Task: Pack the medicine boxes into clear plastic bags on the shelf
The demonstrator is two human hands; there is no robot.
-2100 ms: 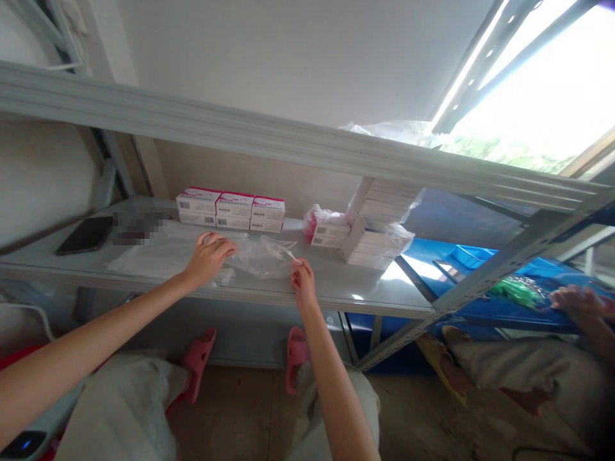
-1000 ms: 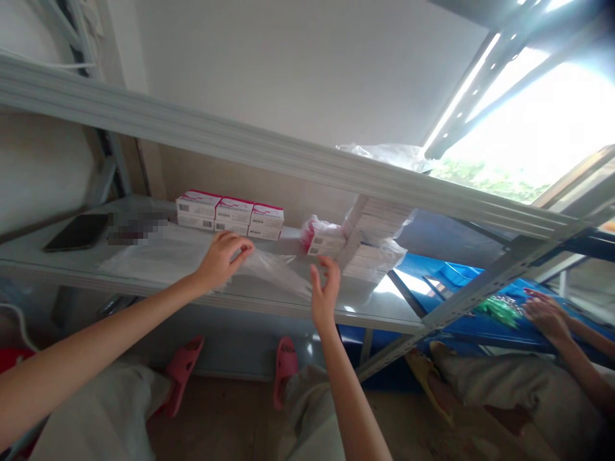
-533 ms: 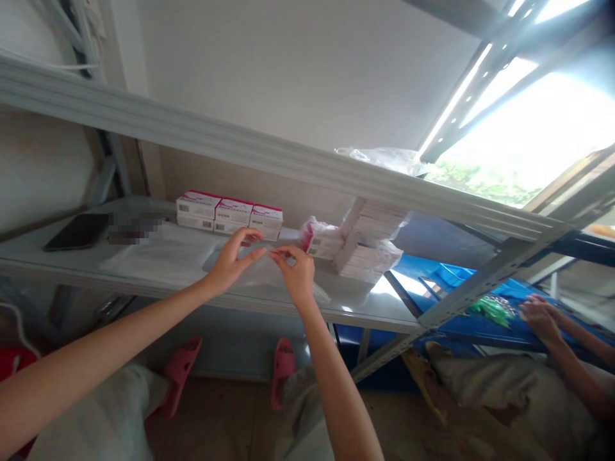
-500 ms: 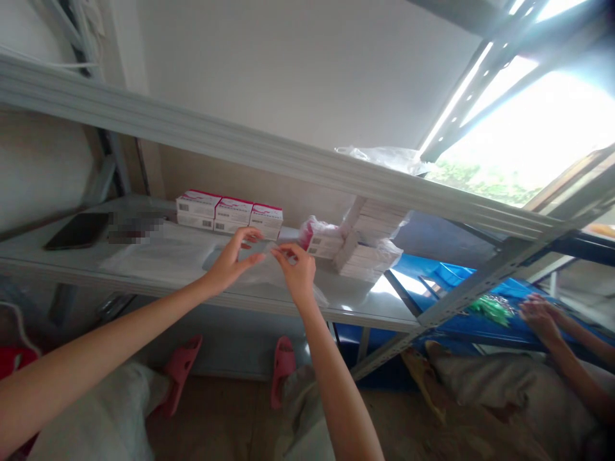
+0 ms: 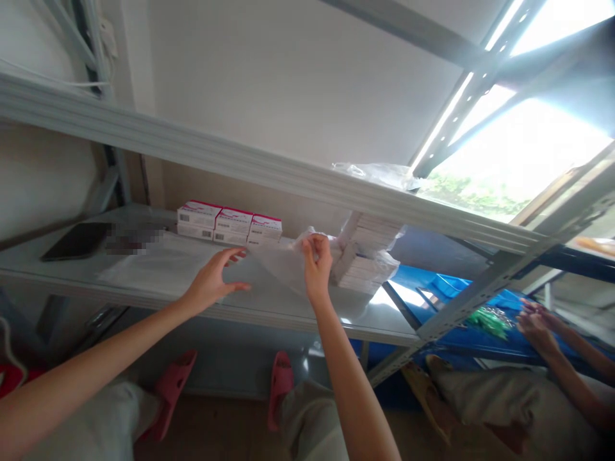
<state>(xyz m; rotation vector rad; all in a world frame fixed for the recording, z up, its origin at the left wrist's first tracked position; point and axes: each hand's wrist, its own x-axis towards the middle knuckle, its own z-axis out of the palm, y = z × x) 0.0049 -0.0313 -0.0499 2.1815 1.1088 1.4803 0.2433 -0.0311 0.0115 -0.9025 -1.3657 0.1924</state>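
Note:
My right hand (image 5: 317, 259) pinches the top of a clear plastic bag (image 5: 281, 262), which hangs down to the left over the shelf. My left hand (image 5: 216, 278) is held off the bag with thumb and fingers apart, nothing in it. Behind the hands stand white-and-pink boxes (image 5: 235, 224) in a row, stacked two high. Right of my right hand, more white boxes (image 5: 360, 269) are piled in clear plastic wrap. Flat clear plastic (image 5: 154, 266) lies on the shelf left of my left hand.
A dark tablet-like slab (image 5: 77, 241) lies at the shelf's left end beside a blurred-out patch. The upper shelf's beam (image 5: 230, 163) crosses above my hands. At right, past a metal post (image 5: 461, 298), another person's hands (image 5: 538, 323) are near green material (image 5: 490, 322) on a blue surface.
My right hand has moved right and drawn the plastic bag with it, in front of the pink wrapped pack. My left hand has moved left and down, away from the bag, opening wider.

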